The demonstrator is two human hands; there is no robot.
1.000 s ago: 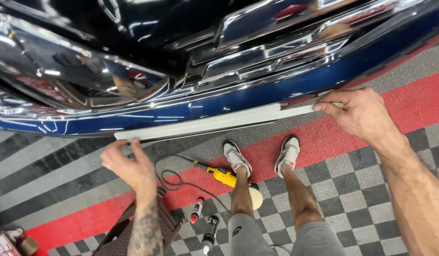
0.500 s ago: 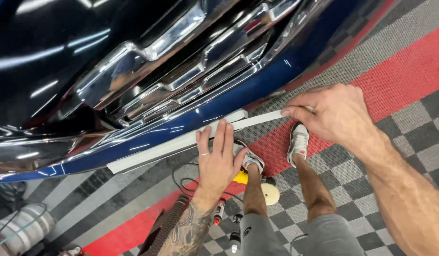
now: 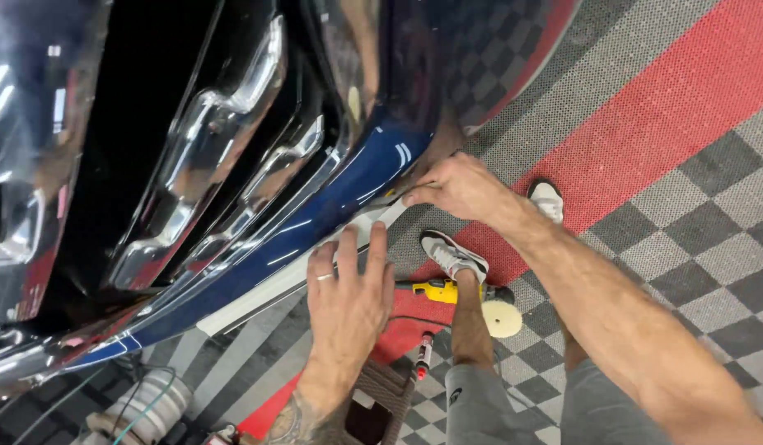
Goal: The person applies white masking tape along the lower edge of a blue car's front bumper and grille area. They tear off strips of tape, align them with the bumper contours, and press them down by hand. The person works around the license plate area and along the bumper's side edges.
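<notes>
One car bumper (image 3: 332, 198), dark blue, glossy, with chrome grille bars above. One strip of pale masking tape (image 3: 291, 276) runs along the bumper's lower edge, from lower left up toward the right hand.

One left hand (image 3: 346, 301): flat on the tape, fingers (image 3: 376, 247) extended and slightly spread, holding nothing; one ring on one finger.

One right hand (image 3: 456, 185): at the upper end of the tape, fingers curled together against the bumper edge; whether they pinch the tape end cannot be told, the tips being hidden.

Two shoes (image 3: 453, 251), white and grey, on the tiled floor (image 3: 686, 222). One yellow polisher (image 3: 460, 295) with a pale round pad lies on the floor, beside the nearer shoe. One small bottle (image 3: 423, 354) lies near it.
</notes>
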